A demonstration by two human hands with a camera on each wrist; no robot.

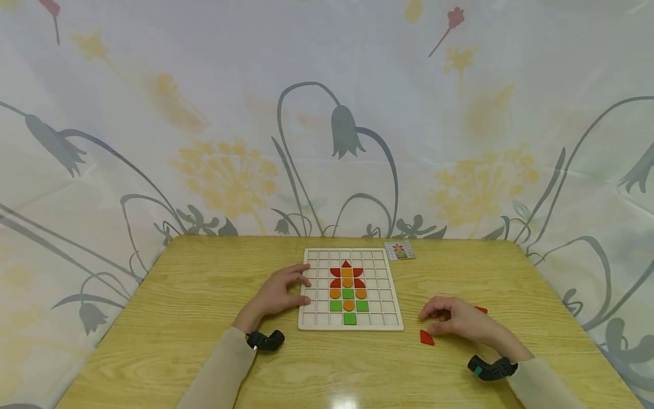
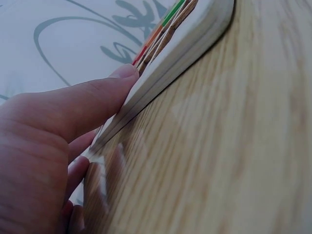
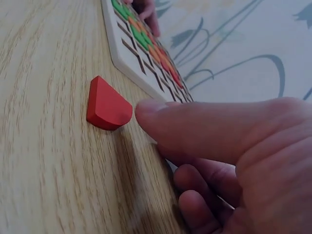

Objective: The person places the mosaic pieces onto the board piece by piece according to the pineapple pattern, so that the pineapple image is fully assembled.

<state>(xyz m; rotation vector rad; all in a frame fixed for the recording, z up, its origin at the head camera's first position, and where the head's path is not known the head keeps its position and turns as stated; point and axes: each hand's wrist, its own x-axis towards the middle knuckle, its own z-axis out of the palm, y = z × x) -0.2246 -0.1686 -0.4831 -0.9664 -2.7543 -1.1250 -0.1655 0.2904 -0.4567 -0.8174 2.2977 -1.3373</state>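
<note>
A white square grid board (image 1: 319, 324) lies on the table, with red, orange and green pieces (image 1: 348, 293) set in its cells. My left hand (image 1: 278, 291) rests at the board's left edge, thumb and fingertips touching the rim. In the left wrist view the thumb (image 2: 92, 97) lies against that edge. My right hand (image 1: 457, 319) is to the right of the board, fingers bent and thumb apart from them, with nothing visible between. Just beside its thumb lies a red quarter-round piece (image 3: 108, 106) flat on the wood. Another red piece (image 1: 481, 310) shows partly behind the hand.
A small picture card (image 1: 399, 250) with a matching coloured flower pattern lies at the board's far right corner. Behind the wooden table (image 1: 214, 261) hangs a flower-printed curtain (image 1: 230, 113). Both wrists wear black cameras.
</note>
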